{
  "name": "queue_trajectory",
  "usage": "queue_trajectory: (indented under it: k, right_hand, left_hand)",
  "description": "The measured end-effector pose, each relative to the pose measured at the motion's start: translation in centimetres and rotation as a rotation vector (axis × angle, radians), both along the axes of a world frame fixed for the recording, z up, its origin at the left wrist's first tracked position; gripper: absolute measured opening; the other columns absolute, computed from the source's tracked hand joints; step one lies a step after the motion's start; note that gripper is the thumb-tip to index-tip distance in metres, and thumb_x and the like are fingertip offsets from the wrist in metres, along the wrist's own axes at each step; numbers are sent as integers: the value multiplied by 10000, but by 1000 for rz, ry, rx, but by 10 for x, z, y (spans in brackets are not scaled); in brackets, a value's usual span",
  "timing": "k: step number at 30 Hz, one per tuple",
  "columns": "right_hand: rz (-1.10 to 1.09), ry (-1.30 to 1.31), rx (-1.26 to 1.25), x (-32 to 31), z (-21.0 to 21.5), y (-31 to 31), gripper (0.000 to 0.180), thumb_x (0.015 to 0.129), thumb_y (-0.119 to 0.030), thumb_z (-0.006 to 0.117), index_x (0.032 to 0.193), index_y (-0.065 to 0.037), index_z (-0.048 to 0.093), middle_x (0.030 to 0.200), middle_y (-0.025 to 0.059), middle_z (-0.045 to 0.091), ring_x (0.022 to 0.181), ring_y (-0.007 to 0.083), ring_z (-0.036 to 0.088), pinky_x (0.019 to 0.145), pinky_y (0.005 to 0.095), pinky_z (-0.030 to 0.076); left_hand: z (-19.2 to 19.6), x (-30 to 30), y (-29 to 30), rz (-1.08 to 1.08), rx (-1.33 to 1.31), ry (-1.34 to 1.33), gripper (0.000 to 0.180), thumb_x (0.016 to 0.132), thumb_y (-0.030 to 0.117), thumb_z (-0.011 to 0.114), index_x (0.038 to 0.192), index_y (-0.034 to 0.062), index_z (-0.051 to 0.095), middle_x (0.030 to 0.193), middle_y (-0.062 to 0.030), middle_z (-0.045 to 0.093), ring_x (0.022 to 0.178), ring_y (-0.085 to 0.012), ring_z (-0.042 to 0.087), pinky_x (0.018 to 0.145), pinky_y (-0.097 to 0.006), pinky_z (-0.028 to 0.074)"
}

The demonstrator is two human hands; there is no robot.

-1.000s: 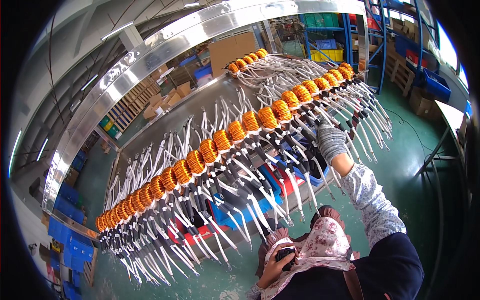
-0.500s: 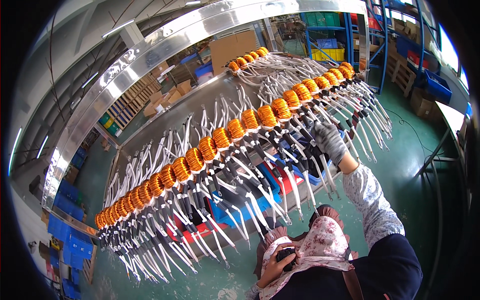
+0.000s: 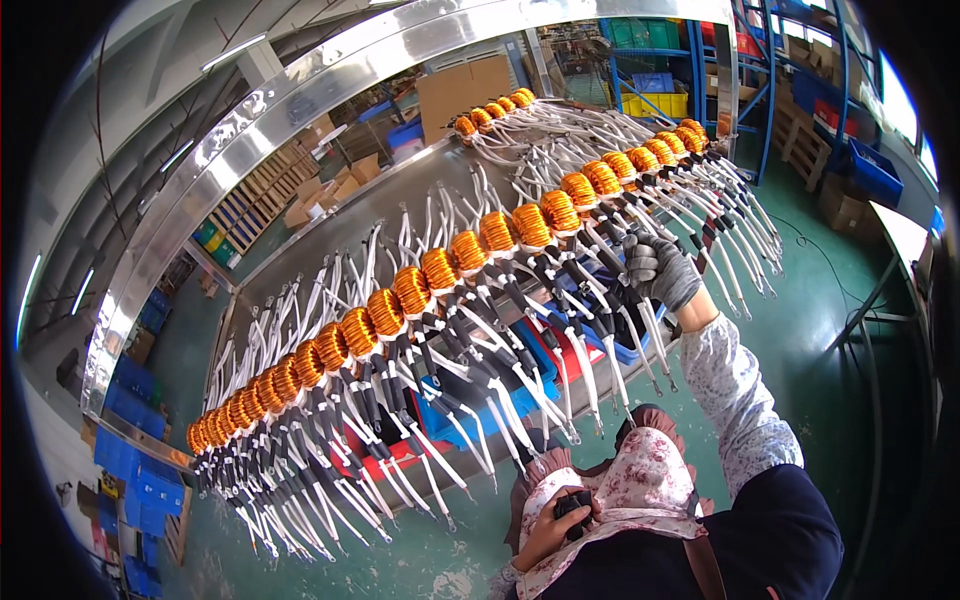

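Observation:
A long row of copper-wound ring coils (image 3: pixel 411 291) runs slantwise along the metal table, from near left to far right. White wire leads (image 3: pixel 513 415) with black sleeves (image 3: pixel 480 335) hang from the coils over the near edge. My right hand (image 3: pixel 660 270), in a grey glove, is closed among the leads right of the middle. Its fingers curl round a lead just below the coils; the exact grip is partly hidden. Held low against my floral apron (image 3: pixel 655 470), my bare left hand (image 3: pixel 543 537) is wrapped round a small black bundle (image 3: pixel 572 512), whose kind I cannot make out.
Blue bins (image 3: pixel 470 425) and red bins (image 3: pixel 405 452) stand beneath the hanging leads. A shiny metal frame (image 3: pixel 300 95) arches over the table. More coils (image 3: pixel 480 117) lie at its far end. Blue shelving (image 3: pixel 690 70) rises behind, and a table (image 3: pixel 905 235) stands at right.
My right hand has turned slightly, its fingers now curled more plainly round the lead. The view has shifted a little. My left hand stays low with the black bundle.

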State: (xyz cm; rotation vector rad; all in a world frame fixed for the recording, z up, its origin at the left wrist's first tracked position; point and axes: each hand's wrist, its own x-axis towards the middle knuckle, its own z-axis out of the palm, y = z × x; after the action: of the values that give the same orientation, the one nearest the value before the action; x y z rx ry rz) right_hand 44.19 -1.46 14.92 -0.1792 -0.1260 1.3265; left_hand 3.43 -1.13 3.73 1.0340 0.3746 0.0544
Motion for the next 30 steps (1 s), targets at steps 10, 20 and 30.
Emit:
queue_trajectory:
  k: [10,20,30]
  right_hand:
    - [-902,-2305,-1424,-48,25,2,224,848,-214,528,941,-11,547,738,202,616,682,336,615,601,445,478]
    - [-950,-2357,-1424,-29,6,7,169,855,-168,468,953,-62,555,705,162,620,637,309,615,568,424,476]
    - [-96,-168,-9,-5,12,0,214,942,-212,408,853,-56,524,514,-89,288,376,34,253,328,203,219]
  left_hand:
    - [-1,-4,2,-6,-3,30,269,874,119,531,1111,23,446,943,-93,593,839,-168,595,660,-258,477]
    - [-10,0,2,-21,-25,-60,269,865,88,542,1102,6,445,929,-112,589,831,-190,584,759,-303,463]
    - [-5,4,-3,-11,-53,-12,203,848,98,560,1022,9,507,906,-92,595,842,-165,574,782,-284,450]
